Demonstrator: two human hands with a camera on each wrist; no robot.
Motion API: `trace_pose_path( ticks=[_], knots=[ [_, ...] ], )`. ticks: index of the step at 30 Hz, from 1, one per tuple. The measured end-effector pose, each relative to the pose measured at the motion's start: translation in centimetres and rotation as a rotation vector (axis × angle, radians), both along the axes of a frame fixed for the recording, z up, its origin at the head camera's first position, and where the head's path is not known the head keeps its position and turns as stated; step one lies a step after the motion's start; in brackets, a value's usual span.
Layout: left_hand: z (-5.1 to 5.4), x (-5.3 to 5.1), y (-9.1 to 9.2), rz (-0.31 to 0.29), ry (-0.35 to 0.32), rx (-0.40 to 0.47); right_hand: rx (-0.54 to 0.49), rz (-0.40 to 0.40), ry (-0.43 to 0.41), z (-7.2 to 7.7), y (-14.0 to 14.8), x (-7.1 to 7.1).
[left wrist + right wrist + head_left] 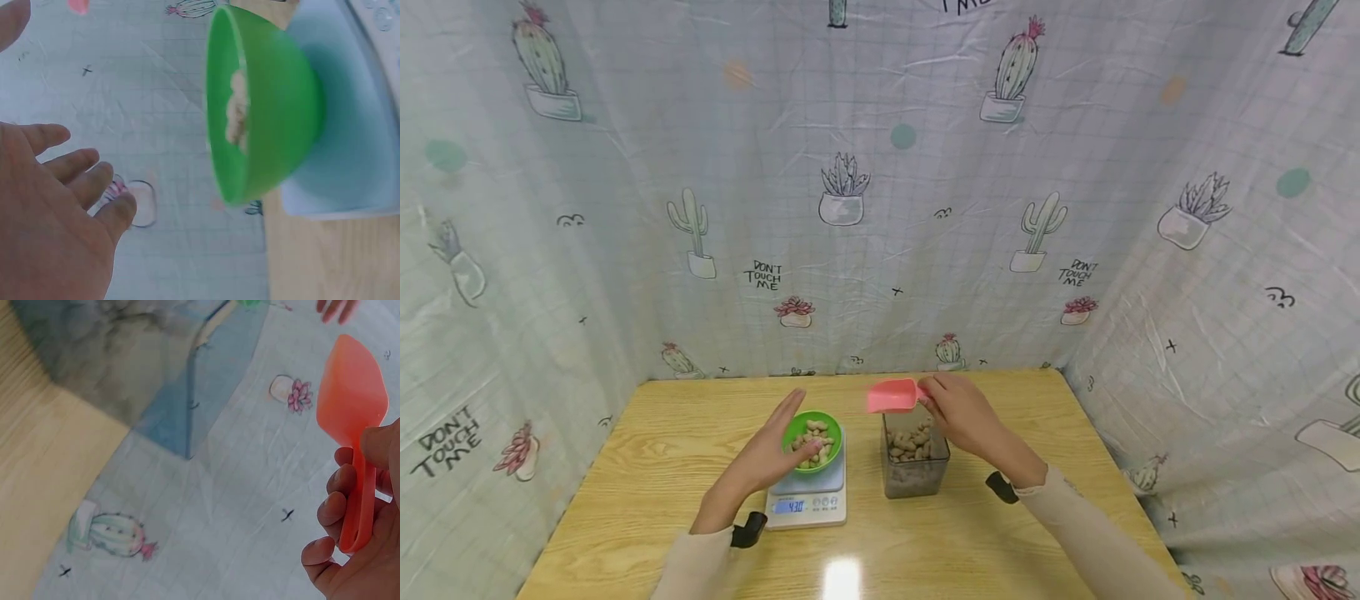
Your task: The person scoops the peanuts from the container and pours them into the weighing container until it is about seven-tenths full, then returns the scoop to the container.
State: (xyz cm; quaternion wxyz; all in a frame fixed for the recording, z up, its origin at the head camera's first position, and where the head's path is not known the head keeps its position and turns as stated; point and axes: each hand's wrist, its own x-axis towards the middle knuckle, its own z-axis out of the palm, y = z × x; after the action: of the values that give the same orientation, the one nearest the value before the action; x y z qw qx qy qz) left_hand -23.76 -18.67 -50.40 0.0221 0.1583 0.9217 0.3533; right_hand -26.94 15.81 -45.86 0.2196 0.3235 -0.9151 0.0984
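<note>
My right hand (958,412) grips the handle of a pink scoop (892,396), held above a clear grey plastic box (914,482) with peanuts (910,442) inside. In the right wrist view the scoop (353,387) looks empty, and the fingers wrap its handle. My left hand (767,454) hovers over the left side of a green bowl (812,417), its fingers extended and holding nothing. Peanuts (237,112) lie in the bowl, which stands on a white kitchen scale (807,512). The scale's display seems to read 430 or 43.0.
A light wooden table (685,433) carries the scale at left and the box to its right, with a narrow gap between them. A cactus-printed curtain (880,250) hangs behind the table and along both sides.
</note>
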Motion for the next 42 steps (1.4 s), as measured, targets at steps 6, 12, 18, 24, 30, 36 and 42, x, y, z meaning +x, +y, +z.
trace_pose_path(
  ticks=[6, 12, 18, 24, 30, 36, 42],
  knots=[
    [1.3, 0.6, 1.2, -0.006, 0.059, -0.016, 0.002, -0.029, -0.001, -1.0, 2.6, 0.9],
    [2.2, 1.1, 1.9, 0.001, 0.162, -0.067, 0.016, -0.052, -0.044, -1.6, 3.8, 1.4],
    [2.7, 1.3, 2.2, -0.014, 0.168, -0.074, 0.134, -0.024, -0.039, -1.8, 3.5, 1.4],
    [2.6, 1.3, 2.6, -0.022, 0.156, -0.115, 0.296, -0.030, -0.021, -2.0, 2.5, 1.4],
    [2.1, 1.4, 3.1, -0.015, 0.134, -0.147, 0.373, -0.018, 0.005, -2.1, 1.4, 1.2],
    [2.0, 1.6, 3.5, -0.033, 0.125, -0.175, 0.395, -0.007, -0.006, -2.8, 0.6, 1.0],
    [2.0, 1.6, 3.5, -0.039, 0.121, -0.175, 0.361, 0.010, 0.000, -3.3, 0.8, 0.9]
  ],
)
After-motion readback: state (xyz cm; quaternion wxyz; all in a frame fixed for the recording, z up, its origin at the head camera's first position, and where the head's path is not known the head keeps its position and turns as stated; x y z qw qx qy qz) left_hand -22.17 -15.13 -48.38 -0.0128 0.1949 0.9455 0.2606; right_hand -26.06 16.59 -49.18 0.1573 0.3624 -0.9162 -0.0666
